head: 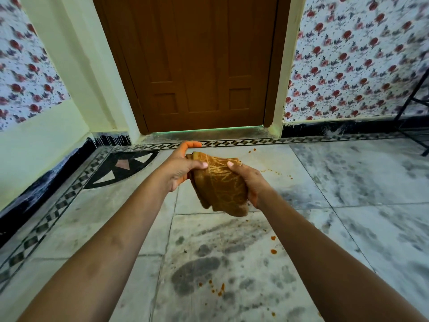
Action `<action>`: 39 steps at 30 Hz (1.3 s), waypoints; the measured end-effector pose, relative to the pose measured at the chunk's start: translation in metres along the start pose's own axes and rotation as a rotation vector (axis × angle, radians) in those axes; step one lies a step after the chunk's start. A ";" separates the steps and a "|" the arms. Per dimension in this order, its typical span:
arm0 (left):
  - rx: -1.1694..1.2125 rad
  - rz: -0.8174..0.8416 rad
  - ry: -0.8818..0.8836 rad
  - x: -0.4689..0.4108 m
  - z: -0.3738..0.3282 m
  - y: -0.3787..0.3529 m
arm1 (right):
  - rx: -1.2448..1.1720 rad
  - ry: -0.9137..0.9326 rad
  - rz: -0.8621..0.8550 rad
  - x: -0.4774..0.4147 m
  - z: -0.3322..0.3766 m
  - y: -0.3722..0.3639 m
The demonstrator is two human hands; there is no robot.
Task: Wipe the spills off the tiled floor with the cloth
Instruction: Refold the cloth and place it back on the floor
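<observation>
A folded mustard-brown cloth (pixel 219 185) with yellow stitching is held up in the air above the tiled floor (pixel 348 182). My left hand (pixel 182 167) grips its upper left edge with thumb on top. My right hand (pixel 249 180) grips its right side from below. Orange spill spots lie on the tiles: a few drops (pixel 273 244) to the lower right, a cluster (pixel 218 288) near the bottom centre, and small specks (pixel 251 151) close to the door. Grey smeared marks (pixel 197 273) cover the tile below the cloth.
A shut brown wooden door (pixel 199 66) stands straight ahead above a stone threshold. Floral wallpaper covers the walls on both sides. A black metal frame (pixel 413 112) stands at the far right. A patterned border strip (pixel 53 217) runs along the floor's left edge.
</observation>
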State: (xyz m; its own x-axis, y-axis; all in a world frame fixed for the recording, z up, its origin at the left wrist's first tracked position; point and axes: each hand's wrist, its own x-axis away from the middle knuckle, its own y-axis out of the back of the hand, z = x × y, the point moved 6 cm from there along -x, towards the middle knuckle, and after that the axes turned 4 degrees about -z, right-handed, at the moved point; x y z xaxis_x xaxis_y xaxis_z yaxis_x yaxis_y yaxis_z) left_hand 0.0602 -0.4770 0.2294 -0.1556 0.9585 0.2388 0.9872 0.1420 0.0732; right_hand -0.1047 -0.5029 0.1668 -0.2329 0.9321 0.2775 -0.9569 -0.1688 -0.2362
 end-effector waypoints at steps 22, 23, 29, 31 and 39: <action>-0.675 0.126 -0.155 -0.008 0.011 0.019 | 0.554 0.250 0.050 -0.001 0.020 -0.015; -0.544 0.136 -0.112 -0.007 0.014 0.023 | 0.481 0.228 0.044 -0.002 0.020 -0.016; 0.157 0.145 0.046 -0.005 0.051 0.037 | 0.272 0.098 -0.100 -0.014 0.015 -0.034; 0.237 0.133 0.048 -0.003 0.067 0.037 | 0.232 0.112 -0.132 -0.018 0.016 -0.041; 0.379 -0.115 0.072 -0.019 0.093 0.075 | 0.262 0.086 -0.157 -0.038 0.010 -0.059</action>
State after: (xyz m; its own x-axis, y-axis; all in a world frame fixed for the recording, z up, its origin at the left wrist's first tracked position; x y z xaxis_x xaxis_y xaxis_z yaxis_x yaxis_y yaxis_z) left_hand 0.1402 -0.4617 0.1407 -0.2548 0.9131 0.3182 0.9045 0.3414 -0.2557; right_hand -0.0407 -0.5321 0.1797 -0.0737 0.9751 0.2093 -0.9947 -0.0869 0.0546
